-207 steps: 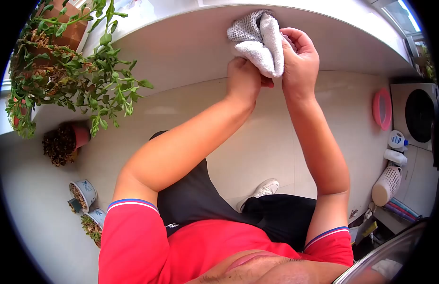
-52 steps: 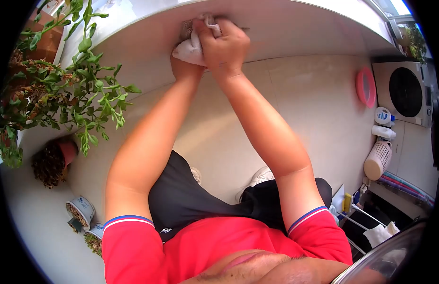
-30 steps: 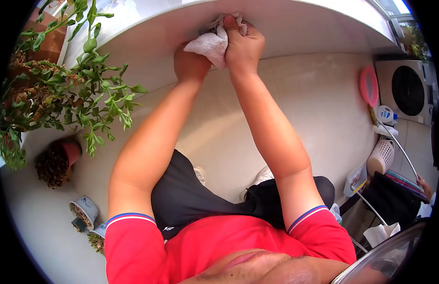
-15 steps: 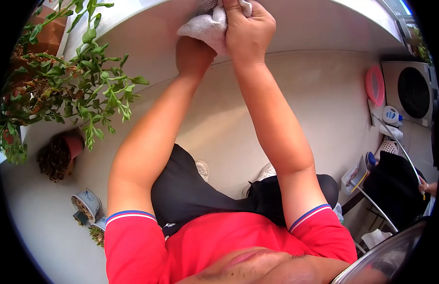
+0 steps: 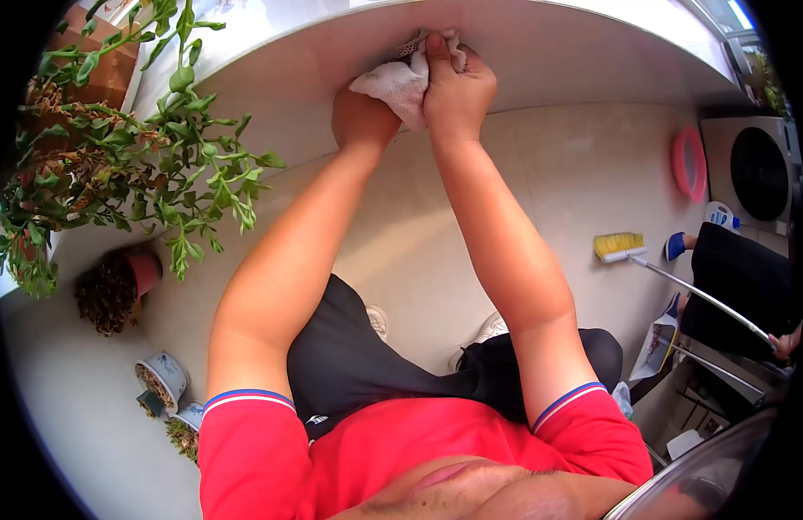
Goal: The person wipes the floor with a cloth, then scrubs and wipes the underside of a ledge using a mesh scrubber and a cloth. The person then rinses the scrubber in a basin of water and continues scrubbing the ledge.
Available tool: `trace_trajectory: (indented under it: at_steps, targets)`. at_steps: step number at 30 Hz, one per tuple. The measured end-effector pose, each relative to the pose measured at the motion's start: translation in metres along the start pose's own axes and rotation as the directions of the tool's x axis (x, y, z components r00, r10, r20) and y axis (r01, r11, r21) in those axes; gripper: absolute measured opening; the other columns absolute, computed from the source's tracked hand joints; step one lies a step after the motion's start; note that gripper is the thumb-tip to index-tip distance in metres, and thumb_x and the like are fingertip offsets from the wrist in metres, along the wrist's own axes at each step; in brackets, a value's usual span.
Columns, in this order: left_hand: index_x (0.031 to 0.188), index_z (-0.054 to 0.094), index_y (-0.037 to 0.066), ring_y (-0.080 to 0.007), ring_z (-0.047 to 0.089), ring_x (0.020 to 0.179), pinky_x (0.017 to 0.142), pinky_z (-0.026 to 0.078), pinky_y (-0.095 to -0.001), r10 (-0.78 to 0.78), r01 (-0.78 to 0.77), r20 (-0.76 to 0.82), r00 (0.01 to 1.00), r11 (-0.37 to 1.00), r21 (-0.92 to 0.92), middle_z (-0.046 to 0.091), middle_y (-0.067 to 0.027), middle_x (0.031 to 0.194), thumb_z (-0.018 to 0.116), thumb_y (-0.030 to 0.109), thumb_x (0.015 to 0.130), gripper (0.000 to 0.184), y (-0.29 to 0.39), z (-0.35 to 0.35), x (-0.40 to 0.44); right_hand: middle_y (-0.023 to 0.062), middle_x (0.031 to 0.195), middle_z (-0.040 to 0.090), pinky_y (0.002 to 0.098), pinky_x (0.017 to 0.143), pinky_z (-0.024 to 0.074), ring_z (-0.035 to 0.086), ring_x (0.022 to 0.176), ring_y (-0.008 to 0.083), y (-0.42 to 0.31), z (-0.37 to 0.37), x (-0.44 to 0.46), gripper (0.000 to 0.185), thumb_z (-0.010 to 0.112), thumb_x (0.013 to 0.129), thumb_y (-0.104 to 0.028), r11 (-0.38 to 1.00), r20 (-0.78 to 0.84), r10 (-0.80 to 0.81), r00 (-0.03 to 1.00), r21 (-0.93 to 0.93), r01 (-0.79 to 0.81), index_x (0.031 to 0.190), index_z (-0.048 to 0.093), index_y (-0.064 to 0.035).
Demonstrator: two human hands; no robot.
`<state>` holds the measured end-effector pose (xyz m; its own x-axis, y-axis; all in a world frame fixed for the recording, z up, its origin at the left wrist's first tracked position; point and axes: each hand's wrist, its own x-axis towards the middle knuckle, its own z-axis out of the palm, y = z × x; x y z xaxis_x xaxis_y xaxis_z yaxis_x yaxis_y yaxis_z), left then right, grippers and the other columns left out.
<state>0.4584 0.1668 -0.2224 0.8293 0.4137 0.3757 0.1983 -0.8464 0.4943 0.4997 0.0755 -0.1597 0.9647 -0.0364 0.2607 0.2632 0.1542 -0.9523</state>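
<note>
A whitish cloth (image 5: 393,87) is bunched between my two hands, in front of the pale vertical panel below the ledge. My right hand (image 5: 460,97) is closed round its right side, with the thumb pressed on top. My left hand (image 5: 363,120) grips the cloth's left side; its fingers are mostly hidden behind the folds. The hands are close together, and a corner of the cloth hangs down between them.
A leafy potted plant (image 5: 150,147) overhangs the left, with several pots below, including a blue-white pot (image 5: 165,381). On the right, another person's hand (image 5: 784,345) holds a yellow-bristled broom (image 5: 619,246) near a dustpan (image 5: 654,345). A pink basin (image 5: 689,165) stands beside a washing machine (image 5: 748,169).
My hands and the cloth now appear slightly lower in view, still gripped together. At right, the other person's broom head has come into sight on the floor, and their dark-clothed leg and blue shoe have shifted.
</note>
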Motion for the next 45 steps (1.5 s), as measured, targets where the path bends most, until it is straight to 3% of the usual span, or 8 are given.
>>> trace_trajectory:
  at_steps: [12,22,25,30,34,38,41,45]
  targets:
    - [0.119,0.059,0.006,-0.028,0.066,0.064,0.057,0.054,-0.0407,0.102,-0.1,-0.029,0.994,0.993,0.065,0.067,-0.0145,0.082,0.059,0.015,0.088,0.032,0.017,-0.01,-0.002,0.013,0.068,0.065,0.0412,0.062,0.0484,0.061,0.064,0.0269,-0.041,-0.008,-0.001,0.031,0.069,0.089,-0.025,0.985,0.136,-0.073,0.988,-0.143,0.093,0.076,0.06,0.0018]
    - [0.116,0.059,0.002,-0.0335,0.067,0.075,0.065,0.054,-0.0443,-0.027,0.028,0.069,0.997,0.999,-0.019,0.067,-0.0171,0.092,0.064,0.013,0.081,0.037,0.009,-0.005,-0.007,0.0071,0.059,0.059,0.0352,0.056,0.0449,0.05,0.056,0.0148,-0.032,-0.005,0.004,0.027,0.071,0.086,-0.018,0.987,0.112,-0.097,0.989,-0.118,0.11,0.07,0.061,0.0013]
    - [0.114,0.06,0.002,-0.0347,0.066,0.077,0.066,0.054,-0.0441,0.281,-0.263,-0.14,0.949,0.955,0.136,0.067,-0.0174,0.096,0.065,0.013,0.079,0.037,0.036,-0.033,0.002,0.007,0.059,0.059,0.0347,0.056,0.0446,0.05,0.056,0.0144,-0.009,-0.002,0.001,0.028,0.071,0.087,-0.018,0.983,0.052,-0.157,0.986,-0.09,0.162,0.069,0.059,0.0012]
    - [0.115,0.059,0.004,-0.0349,0.067,0.078,0.068,0.055,-0.0448,-0.014,0.008,0.145,0.989,0.999,0.04,0.067,-0.0154,0.099,0.067,0.013,0.078,0.039,0.007,-0.007,-0.019,0.0105,0.063,0.064,0.0353,0.059,0.0476,0.055,0.058,0.0173,-0.037,-0.003,0.004,0.023,0.071,0.086,-0.018,0.99,0.103,-0.066,0.992,-0.121,0.079,0.077,0.066,0.0026]
    - [0.117,0.057,0.005,-0.0301,0.07,0.079,0.067,0.055,-0.0448,0.01,-0.011,0.02,1.0,0.998,0.058,0.067,-0.0159,0.095,0.067,0.014,0.078,0.041,0.002,0.001,-0.009,0.01,0.063,0.065,0.035,0.058,0.0465,0.055,0.057,0.0182,0.005,-0.007,0.003,0.022,0.071,0.085,-0.018,0.974,0.027,-0.178,0.984,-0.137,0.18,0.078,0.066,0.0022]
    - [0.114,0.059,0.005,-0.0353,0.068,0.072,0.065,0.055,-0.0457,-0.191,0.228,0.194,0.962,0.955,-0.19,0.067,-0.018,0.096,0.064,0.014,0.081,0.034,0.01,-0.012,-0.021,0.0005,0.06,0.057,0.0299,0.057,0.0437,0.048,0.061,0.0083,-0.056,0.001,0.006,0.027,0.072,0.086,-0.015,0.996,0.096,-0.048,0.994,-0.073,0.055,0.069,0.059,0.0025]
    - [0.112,0.061,0.006,-0.0376,0.066,0.079,0.068,0.054,-0.0448,0.129,-0.136,0.045,0.991,0.969,0.205,0.068,-0.0177,0.097,0.064,0.02,0.083,0.033,0.037,-0.038,-0.004,0.0047,0.061,0.06,0.0345,0.057,0.0443,0.05,0.059,0.0129,-0.003,-0.002,-0.01,0.028,0.071,0.085,-0.017,0.991,0.033,-0.052,0.998,-0.123,0.056,0.069,0.059,0.0028]
    - [0.124,0.057,0.008,-0.0402,0.064,0.098,0.074,0.054,-0.0432,0.115,-0.112,-0.044,0.992,0.992,0.064,0.067,-0.0171,0.106,0.065,0.027,0.083,0.045,0.018,-0.016,-0.006,0.011,0.065,0.065,0.0358,0.062,0.0486,0.058,0.06,0.019,-0.042,0.003,0.002,0.025,0.07,0.086,-0.019,0.994,0.092,0.036,0.995,-0.109,-0.026,0.075,0.064,0.0032]
